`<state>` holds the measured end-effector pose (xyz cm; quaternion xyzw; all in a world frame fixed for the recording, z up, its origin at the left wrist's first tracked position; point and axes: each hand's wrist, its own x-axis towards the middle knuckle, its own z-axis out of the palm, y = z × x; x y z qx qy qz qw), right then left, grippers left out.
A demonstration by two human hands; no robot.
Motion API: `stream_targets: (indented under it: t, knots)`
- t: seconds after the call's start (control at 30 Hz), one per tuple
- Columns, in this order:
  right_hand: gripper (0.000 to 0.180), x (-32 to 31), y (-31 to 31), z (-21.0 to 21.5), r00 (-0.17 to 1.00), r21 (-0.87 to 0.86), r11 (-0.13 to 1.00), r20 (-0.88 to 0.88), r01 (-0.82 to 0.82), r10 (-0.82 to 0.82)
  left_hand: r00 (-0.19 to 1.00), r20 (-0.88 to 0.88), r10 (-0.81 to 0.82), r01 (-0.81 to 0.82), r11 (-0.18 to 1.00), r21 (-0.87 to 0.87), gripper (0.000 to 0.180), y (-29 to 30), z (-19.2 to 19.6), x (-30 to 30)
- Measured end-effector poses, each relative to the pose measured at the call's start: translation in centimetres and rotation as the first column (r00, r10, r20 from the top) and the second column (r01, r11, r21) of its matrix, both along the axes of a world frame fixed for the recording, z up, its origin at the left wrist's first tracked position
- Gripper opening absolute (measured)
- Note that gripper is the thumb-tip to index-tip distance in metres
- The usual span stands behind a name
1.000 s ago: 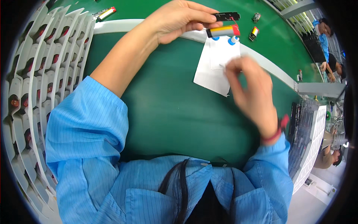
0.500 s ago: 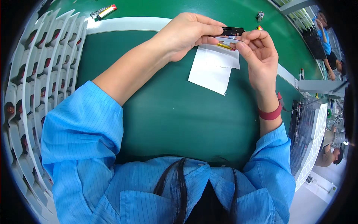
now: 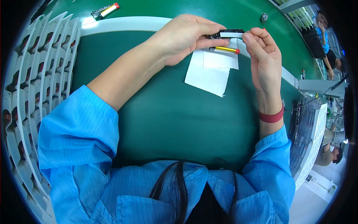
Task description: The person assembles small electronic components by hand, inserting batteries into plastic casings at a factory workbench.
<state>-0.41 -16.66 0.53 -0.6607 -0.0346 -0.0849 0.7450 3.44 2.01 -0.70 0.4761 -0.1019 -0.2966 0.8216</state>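
My left hand point(image 3: 194, 35) grips a narrow black circuit board point(image 3: 213, 36) between thumb and fingers, above the table's far edge strip. A white strip point(image 3: 231, 34) lies along the board's face. At the strip's right end, the thumb and forefinger of my right hand point(image 3: 261, 46) are pinched together on it. Just below the board is a slim yellow battery-like piece point(image 3: 223, 49) with a black end and a red end; its left end meets my left fingers, and whether they hold it is unclear. White paper sheets point(image 3: 209, 74) lie on the green mat beneath.
Stacked white trays point(image 3: 44, 71) with dark and red parts stand at the left. A board with a battery point(image 3: 106, 11) lies at the far left, a small electronic part point(image 3: 264, 17) at the far right. Clear-sided racks point(image 3: 307, 130) stand right. Other people sit beyond.
The white strip, held just below the board before, now lies along its face. The board has turned a little, and the yellow piece shows more fully below it.
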Motion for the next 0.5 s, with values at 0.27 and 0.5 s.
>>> stream_targets:
  t: [0.27,0.5]
  knots:
    - [0.021,-0.15,0.0,-0.21,1.0,0.027,1.0,0.002,0.001,-0.001,0.999,-0.045,0.029,-0.029,1.0,0.004,0.03,-0.24,-0.01,-0.44]
    - [0.02,0.02,0.09,-0.36,0.999,-0.025,0.999,0.012,0.032,-0.032,0.999,-0.02,0.032,-0.032,0.999,-0.017,0.03,-0.36,-0.11,-0.36]
